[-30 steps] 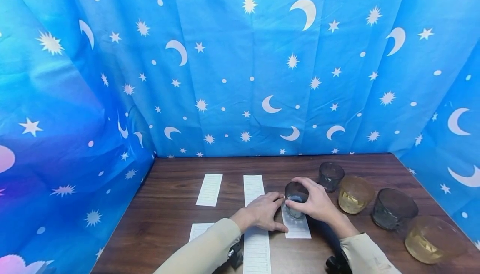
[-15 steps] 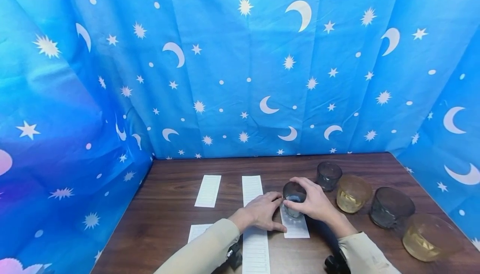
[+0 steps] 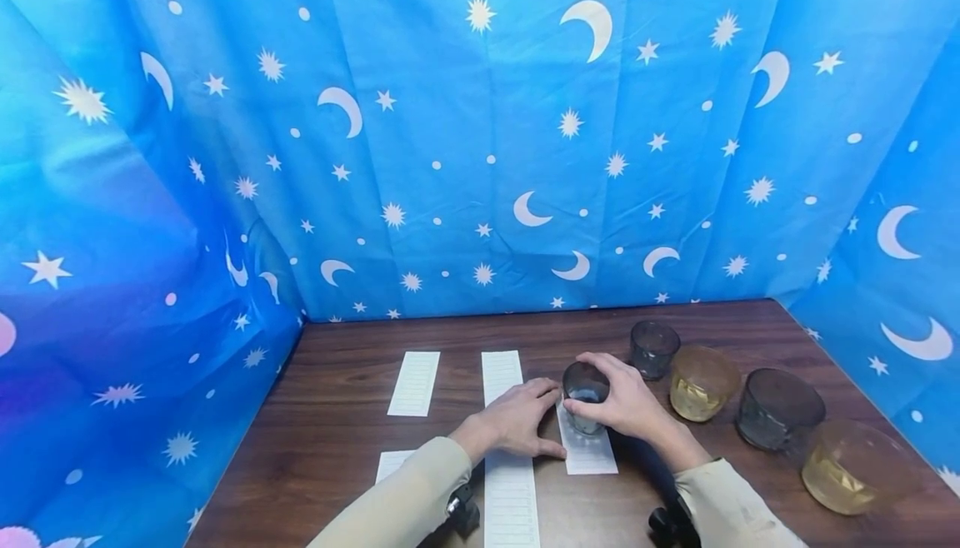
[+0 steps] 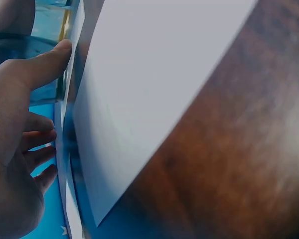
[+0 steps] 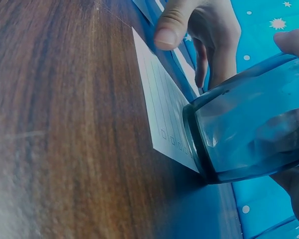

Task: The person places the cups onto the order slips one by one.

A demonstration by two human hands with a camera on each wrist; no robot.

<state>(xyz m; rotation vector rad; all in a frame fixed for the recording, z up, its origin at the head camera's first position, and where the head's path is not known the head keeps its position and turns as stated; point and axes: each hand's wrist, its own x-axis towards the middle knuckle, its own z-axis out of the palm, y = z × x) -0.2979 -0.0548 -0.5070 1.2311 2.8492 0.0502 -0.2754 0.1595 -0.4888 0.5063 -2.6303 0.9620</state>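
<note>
My right hand (image 3: 626, 402) grips a small dark glass cup (image 3: 585, 398) between thumb and fingers. The cup stands upright on a printed white paper slip (image 3: 592, 458); in the right wrist view the cup's thick base (image 5: 202, 144) meets that slip. My left hand (image 3: 517, 419) lies just left of the cup, over a long printed paper strip (image 3: 512, 502). Its thumb is spread from its loosely bent fingers, and it holds nothing. Seen from the left wrist, the left fingers (image 4: 40, 154) hang beside the paper.
On the right stand a small dark glass cup (image 3: 655, 350), an amber cup (image 3: 703, 386), a larger dark bowl (image 3: 780, 411) and a larger amber bowl (image 3: 847, 473). Two paper slips lie left, one far (image 3: 414, 383) and one near (image 3: 392, 463), partly under the left sleeve.
My left hand has drawn slightly left, its thumb leaving the edge of the slip. The right hand keeps its hold on the cup in place. The head view has shifted a little.
</note>
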